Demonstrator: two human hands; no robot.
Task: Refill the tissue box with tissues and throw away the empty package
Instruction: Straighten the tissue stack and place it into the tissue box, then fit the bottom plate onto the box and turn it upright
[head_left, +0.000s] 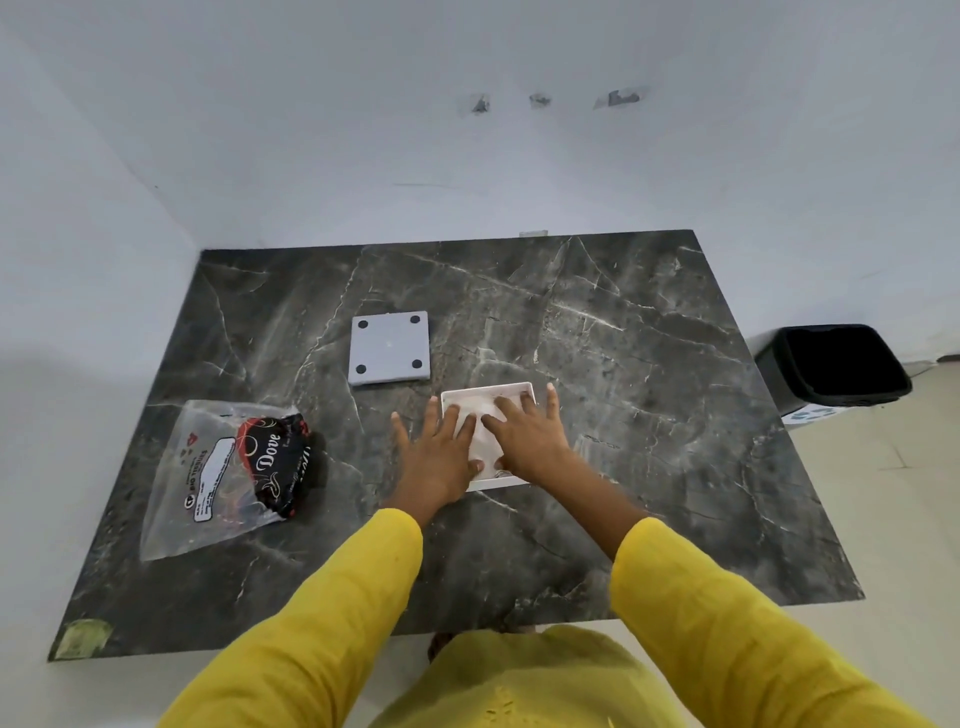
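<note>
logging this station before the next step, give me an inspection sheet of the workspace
surface: dark marble-patterned tabletop, green tape at near-left corner
job's things: white square tissue box, open, tissues inside; grey square lid with four black pads behind it; clear plastic tissue package at left, flattened
clutter: nothing seen
grippers: left hand and right hand flat, pressing the tissues
cables: nothing seen
surroundings: white walls; black waste bin on floor at right

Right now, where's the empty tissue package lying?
In the head view, the package lies flat on the left side of the marble table, left of both hands and the tissue box, nearer than the grey square lid.
</note>
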